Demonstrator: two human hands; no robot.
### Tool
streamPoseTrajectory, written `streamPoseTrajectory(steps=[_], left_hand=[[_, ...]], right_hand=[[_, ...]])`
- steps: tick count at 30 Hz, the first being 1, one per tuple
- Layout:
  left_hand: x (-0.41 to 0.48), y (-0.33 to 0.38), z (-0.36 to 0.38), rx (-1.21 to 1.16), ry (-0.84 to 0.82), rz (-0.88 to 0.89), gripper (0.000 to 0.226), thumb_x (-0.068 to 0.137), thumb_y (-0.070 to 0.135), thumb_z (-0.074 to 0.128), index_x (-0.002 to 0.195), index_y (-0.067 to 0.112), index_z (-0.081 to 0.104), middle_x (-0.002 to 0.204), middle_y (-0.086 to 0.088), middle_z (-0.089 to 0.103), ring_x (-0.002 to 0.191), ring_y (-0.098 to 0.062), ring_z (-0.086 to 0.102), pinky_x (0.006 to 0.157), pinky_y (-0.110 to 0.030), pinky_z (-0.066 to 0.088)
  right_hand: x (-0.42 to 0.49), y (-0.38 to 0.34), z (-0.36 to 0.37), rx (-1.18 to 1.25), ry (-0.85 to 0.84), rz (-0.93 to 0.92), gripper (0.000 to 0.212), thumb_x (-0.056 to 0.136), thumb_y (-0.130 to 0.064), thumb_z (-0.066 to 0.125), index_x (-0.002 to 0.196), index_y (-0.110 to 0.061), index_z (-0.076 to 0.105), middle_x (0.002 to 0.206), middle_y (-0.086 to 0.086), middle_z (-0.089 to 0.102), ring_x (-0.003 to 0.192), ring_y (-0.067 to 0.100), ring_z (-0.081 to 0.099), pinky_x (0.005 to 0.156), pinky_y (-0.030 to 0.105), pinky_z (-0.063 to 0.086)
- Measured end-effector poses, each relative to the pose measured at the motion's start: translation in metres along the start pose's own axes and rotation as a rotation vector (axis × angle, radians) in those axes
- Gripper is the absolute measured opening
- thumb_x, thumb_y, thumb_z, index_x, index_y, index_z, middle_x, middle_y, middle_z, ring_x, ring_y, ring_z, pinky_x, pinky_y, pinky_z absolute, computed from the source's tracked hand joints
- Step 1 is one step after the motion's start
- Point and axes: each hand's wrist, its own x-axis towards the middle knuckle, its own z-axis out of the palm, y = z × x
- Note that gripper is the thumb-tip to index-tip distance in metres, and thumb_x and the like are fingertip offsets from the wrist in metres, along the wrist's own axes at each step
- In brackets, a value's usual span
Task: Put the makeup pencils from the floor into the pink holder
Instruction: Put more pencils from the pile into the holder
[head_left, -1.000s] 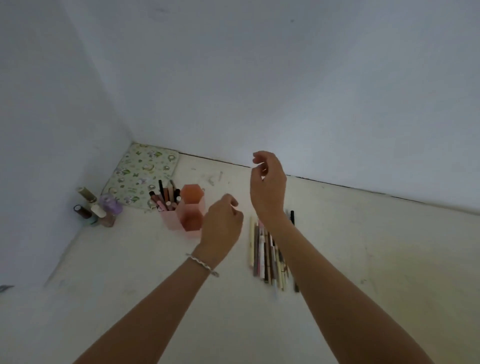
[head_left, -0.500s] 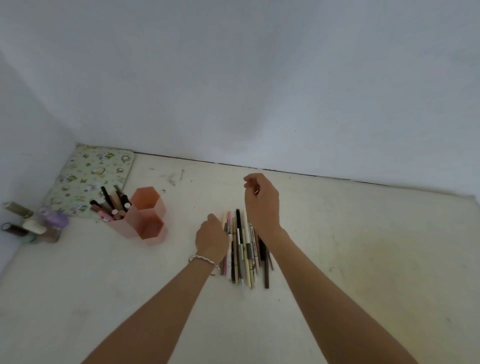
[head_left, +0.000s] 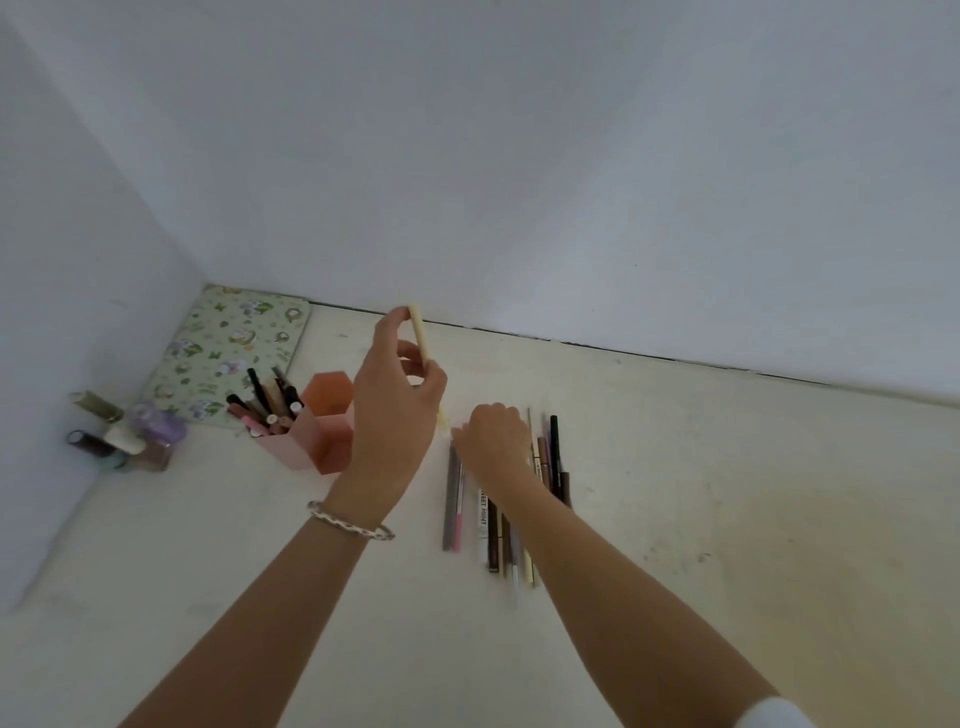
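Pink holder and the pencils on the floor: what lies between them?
In the head view, the left hand, raised with a cream pencil, sits between holder and pencils.

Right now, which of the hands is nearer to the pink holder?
Left. The left hand holds a cream pencil raised just right of the pink holder, overlapping its edge in view. The right hand is farther right, down on the pencils on the floor.

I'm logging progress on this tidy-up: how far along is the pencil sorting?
Partly done. Several pencils already stand in the pink holder. The left hand holds a cream pencil raised near the holder, not yet dropped in. The right hand rests on the row of pencils on the floor; roughly a dozen remain.
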Motion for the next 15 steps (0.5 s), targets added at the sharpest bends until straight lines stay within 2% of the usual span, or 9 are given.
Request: streamPoseTrajectory(steps=[2,4,6,8,12,13,15], left_hand=[[-0.004,-0.001,-0.002,-0.008,-0.033,0.018,0.071,0.089,0.005,0.063,0.148,0.030,0.031,0.087,0.011,0.056,0.083,-0.008,0.064,0.067,-0.023,0.055],[-0.007,-0.001,-0.003,-0.021,-0.048,0.021,0.076,0.089,0.004,0.062,0.149,0.036,0.028,0.087,0.010,0.056,0.083,-0.008,0.063,0.068,-0.023,0.055],[-0.008,0.000,-0.003,-0.004,-0.043,0.028,0.071,0.088,0.005,0.062,0.146,0.036,0.034,0.087,0.010,0.056,0.083,-0.006,0.063,0.070,-0.023,0.055],[-0.010,0.003,-0.002,0.010,-0.036,0.033,0.066,0.087,0.005,0.064,0.141,0.033,0.039,0.086,0.012,0.056,0.082,-0.004,0.063,0.069,-0.021,0.055],[-0.013,0.006,0.000,-0.009,-0.054,0.057,0.065,0.086,0.004,0.065,0.140,0.031,0.041,0.082,0.014,0.055,0.079,0.000,0.062,0.065,-0.008,0.050],[-0.015,0.007,-0.001,-0.005,-0.057,0.074,0.064,0.086,0.004,0.065,0.140,0.030,0.041,0.082,0.015,0.056,0.078,0.001,0.062,0.065,-0.005,0.049],[-0.016,0.008,-0.005,-0.014,-0.048,0.082,0.063,0.086,0.005,0.064,0.140,0.031,0.042,0.083,0.014,0.056,0.079,0.000,0.063,0.063,-0.008,0.050]], right_hand=[[0.002,-0.005,0.003,0.002,-0.010,0.005,0.017,0.096,-0.021,0.050,0.090,-0.010,0.061,0.100,0.008,0.063,0.100,0.026,0.057,0.074,0.031,0.039],[0.002,-0.008,0.001,0.037,-0.013,0.038,0.016,0.096,-0.018,0.051,0.096,-0.007,0.063,0.104,0.009,0.065,0.103,0.027,0.058,0.074,0.030,0.039],[0.003,-0.007,-0.003,0.106,-0.038,0.086,0.018,0.094,-0.018,0.052,0.094,-0.005,0.064,0.101,0.011,0.066,0.099,0.028,0.061,0.078,0.032,0.049],[0.003,-0.006,-0.005,0.147,-0.057,0.114,0.021,0.095,-0.021,0.052,0.093,-0.004,0.064,0.099,0.011,0.067,0.096,0.028,0.063,0.080,0.035,0.053],[0.002,-0.010,-0.003,0.111,-0.070,0.141,0.025,0.097,-0.026,0.049,0.098,-0.006,0.064,0.105,0.011,0.066,0.101,0.028,0.062,0.077,0.031,0.043],[0.001,-0.011,-0.002,0.123,-0.068,0.157,0.023,0.096,-0.025,0.048,0.095,-0.007,0.063,0.104,0.010,0.067,0.100,0.028,0.062,0.077,0.032,0.043],[0.002,-0.012,-0.007,0.230,-0.057,0.199,0.019,0.091,-0.022,0.050,0.080,-0.009,0.058,0.088,0.008,0.065,0.090,0.028,0.062,0.072,0.033,0.046]])
